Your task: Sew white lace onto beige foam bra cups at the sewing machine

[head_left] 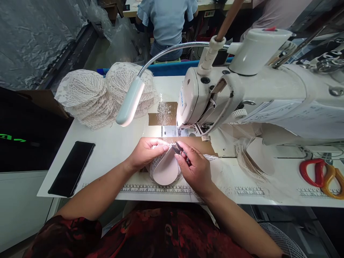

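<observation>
My left hand [146, 152] pinches the lace edge of a pale pink padded cup [166, 169] that lies on the white table in front of the sewing machine [242, 96]. My right hand [195, 168] is closed on small thread snips [177, 148], whose dark tips touch the cup's top edge beside my left fingertips. A strip of white lace [212, 157] trails from the cup to the right under my right hand.
A pile of white lace cups [99, 95] sits at the back left under a gooseneck lamp [130, 102]. A black phone [72, 167] lies at the left. Red and orange scissors [322, 175] rest at the right edge. A person in a light blue shirt [168, 21] sits beyond the table.
</observation>
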Motion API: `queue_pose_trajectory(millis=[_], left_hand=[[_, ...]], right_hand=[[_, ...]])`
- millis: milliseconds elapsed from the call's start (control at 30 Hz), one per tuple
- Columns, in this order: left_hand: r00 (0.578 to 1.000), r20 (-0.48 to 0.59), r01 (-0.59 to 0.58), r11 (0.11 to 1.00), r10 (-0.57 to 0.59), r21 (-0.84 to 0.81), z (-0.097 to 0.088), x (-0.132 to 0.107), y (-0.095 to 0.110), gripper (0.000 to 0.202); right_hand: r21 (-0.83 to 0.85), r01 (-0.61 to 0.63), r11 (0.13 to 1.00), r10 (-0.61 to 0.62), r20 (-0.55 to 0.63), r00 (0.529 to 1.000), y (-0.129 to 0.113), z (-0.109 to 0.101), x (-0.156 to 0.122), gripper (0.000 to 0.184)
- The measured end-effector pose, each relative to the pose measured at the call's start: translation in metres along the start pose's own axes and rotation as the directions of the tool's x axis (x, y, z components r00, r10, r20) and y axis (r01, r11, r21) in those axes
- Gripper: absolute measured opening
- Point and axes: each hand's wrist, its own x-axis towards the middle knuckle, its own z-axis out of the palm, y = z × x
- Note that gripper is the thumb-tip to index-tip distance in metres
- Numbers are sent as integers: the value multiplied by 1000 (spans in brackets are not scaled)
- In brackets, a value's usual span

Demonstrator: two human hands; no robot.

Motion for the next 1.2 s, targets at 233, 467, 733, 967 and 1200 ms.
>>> queue_pose_trajectory(millis=[233,467,733,967,1200], left_hand=[[999,12,46,998,-46,-39,1,0,1,23],[998,52,23,1000,-22,-1,1,0,-2,25],[996,34,86,996,-85,-37,1,1,-1,27],[996,46,80,994,-76,-77,-1,3,-3,26],[996,34,85,994,-83,-68,0,1,0,24]], right_hand=[[-15,19,1000,-19,-17,1000,0,0,0,32],[-23,6,1000,-6,-9,1000,0,1,0,34],[88,16,996,-9,-78,997,-2,-7,-1,38],[16,80,997,-81,64,995,0,-1,1,34],[-23,85,996,-84,33,996,0,0,0,32]])
